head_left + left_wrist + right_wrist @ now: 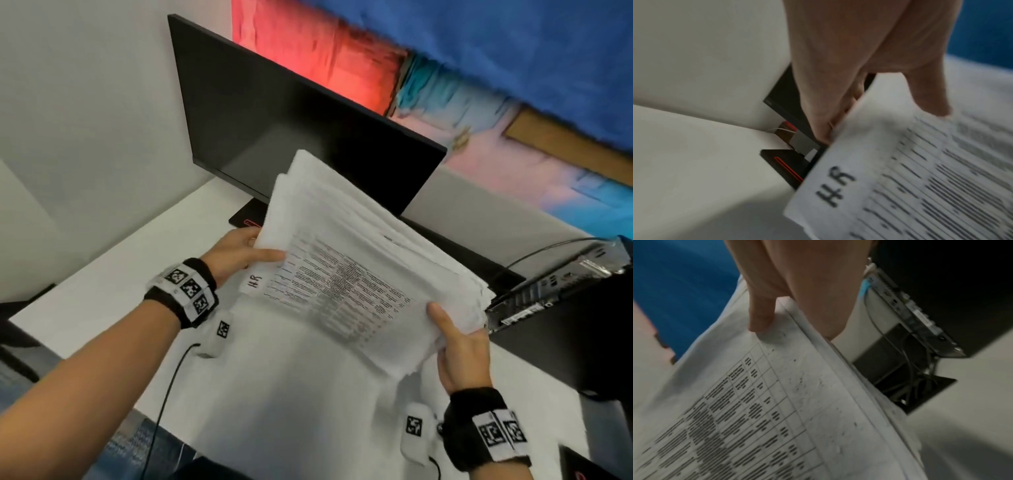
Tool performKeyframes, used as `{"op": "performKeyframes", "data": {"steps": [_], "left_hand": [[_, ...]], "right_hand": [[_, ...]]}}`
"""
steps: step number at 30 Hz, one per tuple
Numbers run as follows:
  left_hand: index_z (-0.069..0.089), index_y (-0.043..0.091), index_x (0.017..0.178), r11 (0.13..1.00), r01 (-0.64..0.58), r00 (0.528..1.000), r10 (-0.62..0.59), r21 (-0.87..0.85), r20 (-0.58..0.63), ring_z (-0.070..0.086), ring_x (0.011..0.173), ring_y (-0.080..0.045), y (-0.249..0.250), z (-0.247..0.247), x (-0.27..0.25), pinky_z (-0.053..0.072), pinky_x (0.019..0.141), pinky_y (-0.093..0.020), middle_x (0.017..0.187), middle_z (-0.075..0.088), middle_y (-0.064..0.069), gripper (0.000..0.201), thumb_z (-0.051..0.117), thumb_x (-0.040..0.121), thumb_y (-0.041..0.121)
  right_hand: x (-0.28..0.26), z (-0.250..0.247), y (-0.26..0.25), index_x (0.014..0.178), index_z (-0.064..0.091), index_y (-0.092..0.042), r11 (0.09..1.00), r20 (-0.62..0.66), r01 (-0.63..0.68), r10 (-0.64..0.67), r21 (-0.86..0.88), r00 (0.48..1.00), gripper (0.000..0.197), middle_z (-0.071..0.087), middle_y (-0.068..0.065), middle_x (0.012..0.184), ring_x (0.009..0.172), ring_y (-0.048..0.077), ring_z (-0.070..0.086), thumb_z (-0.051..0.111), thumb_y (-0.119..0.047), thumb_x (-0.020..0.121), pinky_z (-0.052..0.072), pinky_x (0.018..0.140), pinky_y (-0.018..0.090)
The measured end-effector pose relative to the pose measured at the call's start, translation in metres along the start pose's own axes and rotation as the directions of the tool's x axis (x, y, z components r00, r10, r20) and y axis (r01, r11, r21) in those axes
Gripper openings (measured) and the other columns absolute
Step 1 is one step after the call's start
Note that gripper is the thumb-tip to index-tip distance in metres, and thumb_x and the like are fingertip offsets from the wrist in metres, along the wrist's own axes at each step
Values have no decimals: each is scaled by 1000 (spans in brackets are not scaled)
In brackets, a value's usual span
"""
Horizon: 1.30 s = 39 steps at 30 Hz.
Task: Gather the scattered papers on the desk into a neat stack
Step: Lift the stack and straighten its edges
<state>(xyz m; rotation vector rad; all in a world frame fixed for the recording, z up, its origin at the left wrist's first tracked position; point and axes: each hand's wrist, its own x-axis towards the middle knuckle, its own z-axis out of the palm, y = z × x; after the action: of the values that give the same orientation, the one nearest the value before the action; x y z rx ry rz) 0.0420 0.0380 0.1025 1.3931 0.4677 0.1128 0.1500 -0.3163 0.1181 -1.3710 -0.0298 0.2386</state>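
Observation:
A thick stack of white papers (346,260) is held tilted above the white desk (102,294), its top sheet a printed table marked "HR" at one corner. My left hand (239,253) grips the stack's left edge, thumb on top and fingers underneath. My right hand (459,346) grips the right edge the same way. In the left wrist view the thumb of my left hand (927,95) presses on the papers (910,178). In the right wrist view my right hand (764,316) lays its thumb on the papers (777,402), whose layered sheet edges show unevenly.
A dark monitor (291,126) stands behind the stack, its black base (785,165) on the desk. A black computer case (565,308) with cables lies at the right. A black cable (168,394) runs across the desk's near left part.

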Motion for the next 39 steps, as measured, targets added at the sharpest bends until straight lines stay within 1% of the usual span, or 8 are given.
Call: {"op": "performKeyframes", "data": {"steps": [3,7,15,20,25,30,34,39], "left_hand": [[71,8,112,986,-162,966,153,-27,-207,76,91,-10,0,24,0,62,80,-26,102,79,-2,44,86,71,0],[74,5,111,958,-239,933,181,-159,-312,77,93,-14,-21,42,0,61,76,-24,103,80,-4,43,87,70,0],[72,8,108,999,8,946,-22,-45,-323,73,90,-17,-71,57,4,57,61,-13,98,76,-4,43,90,69,11],[74,15,99,997,-17,942,-10,-79,-335,75,93,-15,-62,63,7,59,62,-17,95,77,-2,30,88,72,15],[66,14,113,998,-54,923,64,37,-380,72,94,-21,-49,55,11,61,76,-34,105,75,-4,43,81,79,35],[60,17,102,988,-132,891,155,85,-426,69,81,-18,-18,70,20,53,67,-28,93,70,0,40,69,83,50],[55,18,79,991,-117,838,133,65,-528,58,64,-12,-1,84,34,46,62,-25,74,62,4,44,70,75,59],[53,17,76,998,-38,786,58,47,-615,55,77,-20,-2,79,52,41,62,-26,75,56,5,28,69,82,39]], "right_hand": [[-7,13,-16,112,70,-17,992,65,107,-103,-61,993,32,78,-6,103,97,10,72,63,4,89,56,80,22],[-13,13,-7,119,66,-26,986,44,147,-144,-80,989,39,74,-5,115,109,11,68,66,-2,89,54,92,26],[3,-21,75,124,63,-8,912,-228,-263,196,-316,954,51,68,11,118,108,28,64,75,0,75,45,90,35],[10,-10,56,124,62,-5,953,-210,-177,126,-244,969,45,69,9,108,96,21,66,69,2,80,49,73,25],[4,-16,51,130,58,-11,965,-140,-85,52,-246,989,55,69,6,117,108,18,65,76,-2,79,55,83,23],[4,-7,39,137,51,-22,974,-141,69,-101,-214,985,70,61,1,117,102,13,62,84,-20,74,52,65,7],[8,8,29,113,62,-13,988,-216,67,-97,-142,972,50,63,7,103,87,15,61,66,-50,80,49,58,8],[21,9,29,93,65,-18,987,-288,27,-72,-157,955,7,61,3,97,88,17,57,59,-22,94,45,70,22]]}}
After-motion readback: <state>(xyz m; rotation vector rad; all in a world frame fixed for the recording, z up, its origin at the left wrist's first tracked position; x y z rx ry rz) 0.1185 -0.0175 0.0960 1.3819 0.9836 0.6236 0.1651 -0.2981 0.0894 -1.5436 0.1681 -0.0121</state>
